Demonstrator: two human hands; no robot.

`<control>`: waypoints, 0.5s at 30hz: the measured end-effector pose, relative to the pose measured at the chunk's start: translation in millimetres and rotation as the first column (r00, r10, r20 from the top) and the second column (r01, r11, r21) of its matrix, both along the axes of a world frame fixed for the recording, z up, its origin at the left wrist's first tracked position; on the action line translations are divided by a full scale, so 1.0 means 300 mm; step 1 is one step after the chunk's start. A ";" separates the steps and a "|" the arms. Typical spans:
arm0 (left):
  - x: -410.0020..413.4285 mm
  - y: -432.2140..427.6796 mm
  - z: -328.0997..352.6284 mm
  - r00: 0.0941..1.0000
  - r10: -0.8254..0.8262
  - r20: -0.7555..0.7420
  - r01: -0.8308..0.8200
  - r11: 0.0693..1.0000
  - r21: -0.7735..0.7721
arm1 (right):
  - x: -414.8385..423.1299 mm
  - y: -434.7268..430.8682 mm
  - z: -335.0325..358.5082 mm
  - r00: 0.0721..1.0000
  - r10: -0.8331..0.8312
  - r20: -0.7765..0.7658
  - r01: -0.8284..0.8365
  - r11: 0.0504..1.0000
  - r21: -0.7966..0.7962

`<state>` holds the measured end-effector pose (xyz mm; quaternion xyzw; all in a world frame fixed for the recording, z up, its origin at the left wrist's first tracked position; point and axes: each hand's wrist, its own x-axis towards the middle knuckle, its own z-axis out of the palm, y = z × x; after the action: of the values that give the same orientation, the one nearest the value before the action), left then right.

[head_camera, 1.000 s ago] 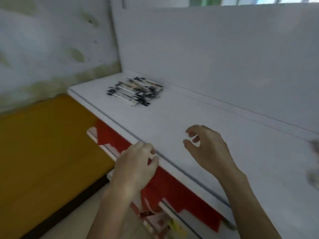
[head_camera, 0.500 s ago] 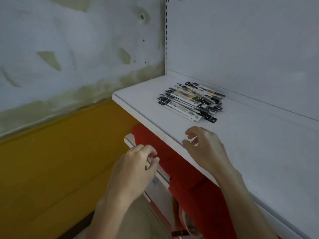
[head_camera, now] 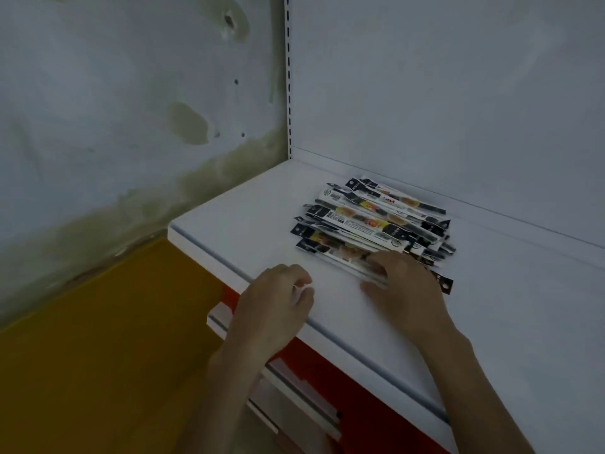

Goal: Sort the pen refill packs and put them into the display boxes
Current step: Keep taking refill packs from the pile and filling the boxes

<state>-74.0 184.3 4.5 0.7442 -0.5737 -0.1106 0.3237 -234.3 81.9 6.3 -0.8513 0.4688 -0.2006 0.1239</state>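
Head cam, the only view we've got: the pen refill packs sit in one messy, fanned-out pile on a white shelf, toward the back and just in front of the white back panel. They're long thin packs, mostly black and white with some orange and yellow print, lying at a slant.

Our right hand is on the near edge of that pile. The fingers curl over the closest packs and the thumb sits against their near side, so it's pinching them. Our left hand is over the shelf's front lip, well apart from the pile, fingers curled in with nothing in them.

A slotted upright runs up the back panel's left edge. To the left of it is a stained wall with a yellow panel below. Under the shelf we see red boards.
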 end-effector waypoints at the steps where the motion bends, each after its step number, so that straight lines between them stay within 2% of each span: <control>1: 0.016 -0.026 -0.004 1.000 -0.026 -0.012 0.027 1.000 0.010 | 0.007 -0.002 -0.002 1.000 -0.017 -0.011 0.017 1.000 0.002; 6: 0.090 -0.140 -0.027 0.988 -0.154 -0.021 0.154 0.988 0.011 | 0.052 -0.004 0.007 0.996 -0.040 -0.083 0.042 0.999 0.018; 9: 0.127 -0.186 -0.030 0.985 -0.169 -0.030 0.168 0.985 -0.025 | 0.074 0.002 0.005 0.994 -0.081 -0.078 0.080 0.997 -0.019; 12: 0.150 -0.240 -0.027 0.976 -0.151 -0.154 0.147 0.988 -0.039 | 0.064 0.001 0.013 0.985 -0.170 -0.027 0.169 0.984 -0.057; 15: 0.134 -0.291 -0.028 0.961 -0.157 -0.227 0.149 0.987 -0.054 | 0.041 0.017 0.031 0.955 -0.275 0.110 0.285 0.955 -0.085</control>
<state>-33.8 97.0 -3.8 0.6737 -0.5900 -0.2106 0.3921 -222.0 86.9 15.7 -0.7707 0.5675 -0.2802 0.0740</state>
